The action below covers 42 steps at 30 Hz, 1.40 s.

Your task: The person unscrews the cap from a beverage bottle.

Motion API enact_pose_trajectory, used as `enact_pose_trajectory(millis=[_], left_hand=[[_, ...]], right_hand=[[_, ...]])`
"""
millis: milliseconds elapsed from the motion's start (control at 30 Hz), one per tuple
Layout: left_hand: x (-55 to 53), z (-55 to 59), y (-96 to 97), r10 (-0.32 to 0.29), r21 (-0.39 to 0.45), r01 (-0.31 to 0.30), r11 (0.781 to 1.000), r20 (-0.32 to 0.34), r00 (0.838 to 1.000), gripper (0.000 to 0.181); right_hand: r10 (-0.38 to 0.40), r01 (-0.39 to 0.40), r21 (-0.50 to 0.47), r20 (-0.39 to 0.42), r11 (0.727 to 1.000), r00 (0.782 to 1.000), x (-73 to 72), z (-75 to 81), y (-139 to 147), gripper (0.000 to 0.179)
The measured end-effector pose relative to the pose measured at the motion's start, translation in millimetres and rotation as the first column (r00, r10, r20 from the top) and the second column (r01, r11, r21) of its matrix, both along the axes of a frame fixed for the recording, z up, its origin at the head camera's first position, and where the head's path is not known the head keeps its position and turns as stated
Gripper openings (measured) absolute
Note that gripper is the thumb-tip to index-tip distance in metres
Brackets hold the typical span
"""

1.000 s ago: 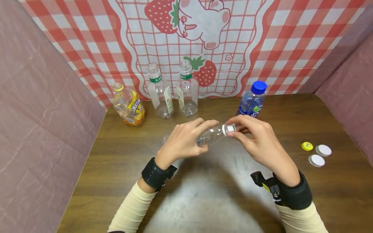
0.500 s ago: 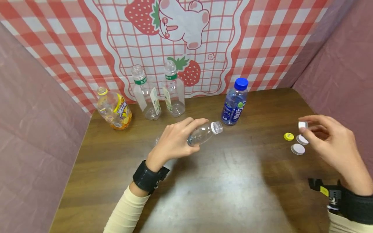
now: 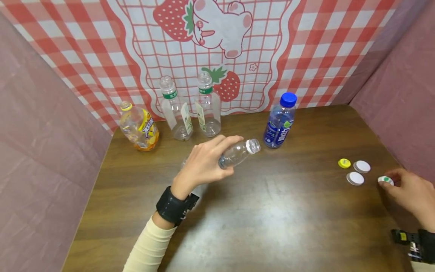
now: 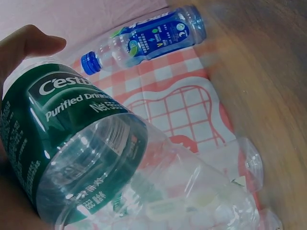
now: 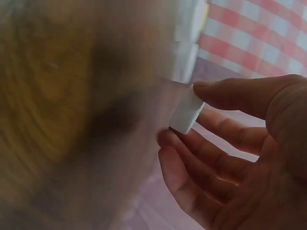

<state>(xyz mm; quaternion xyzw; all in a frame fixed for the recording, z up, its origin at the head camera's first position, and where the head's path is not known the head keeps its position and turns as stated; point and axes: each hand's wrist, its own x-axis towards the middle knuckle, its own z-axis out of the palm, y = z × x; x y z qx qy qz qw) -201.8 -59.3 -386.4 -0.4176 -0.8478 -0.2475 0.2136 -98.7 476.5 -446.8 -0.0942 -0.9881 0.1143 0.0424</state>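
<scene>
My left hand point(image 3: 204, 162) grips a clear plastic bottle point(image 3: 236, 154), tilted above the middle of the table with its uncapped mouth toward the right. A green label point(image 4: 57, 96) wraps that bottle in the left wrist view; my hand hides much of it in the head view. Over by the table's right edge, my right hand point(image 3: 412, 192) pinches a white bottle cap point(image 3: 386, 180) with a green mark on top. The right wrist view shows the cap point(image 5: 187, 112) edge-on between thumb and fingers, close to the tabletop; whether it touches the wood I cannot tell.
A yellow cap point(image 3: 344, 163) and two white caps point(image 3: 355, 178) lie left of my right hand. Along the back stand a yellow-labelled bottle point(image 3: 139, 128), two clear uncapped bottles point(image 3: 208, 109) and a blue-capped bottle point(image 3: 279, 122). A checked cloth point(image 3: 316, 49) hangs behind.
My right hand has left the bottle's mouth with the white cap and travelled right, then down beside the other caps. The left hand still holds the bottle in about the same place.
</scene>
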Motion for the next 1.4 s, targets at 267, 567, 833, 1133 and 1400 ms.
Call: enact_pose_trajectory(millis=[267,567,833,1133,1400], left_hand=[[-0.5,1.1,-4.2,0.015,0.003,-0.015,1.0,-0.005,1.0,0.073],[-2.1,2.6,-8.9,0.029,-0.002,-0.029,1.0,-0.005,1.0,0.073],[-5.3,4.9,-13.2,0.033,0.026,-0.032,0.999,-0.002,0.999,0.075],[-8.6,3.8,-19.6,0.039,0.09,-0.038,0.995,-0.01,0.999,0.074],[-14.7,2.5,-23.8,0.077,0.148,-0.075,0.986,-0.009,0.997,0.075]], right_hand=[[-0.032,0.032,-0.002,0.067,0.999,0.997,-5.7,-13.9,-0.5,0.04],[0.042,-0.042,-0.003,-0.149,0.999,0.988,-9.3,-11.8,-14.4,0.047],[0.221,-0.221,0.035,-0.319,0.975,0.922,-23.9,27.8,-73.7,0.036],[0.607,-0.667,0.066,-0.489,0.742,0.627,-71.7,57.7,-209.3,0.031],[0.692,-0.806,-0.058,-0.48,0.589,0.539,-88.6,73.5,-281.7,0.032]])
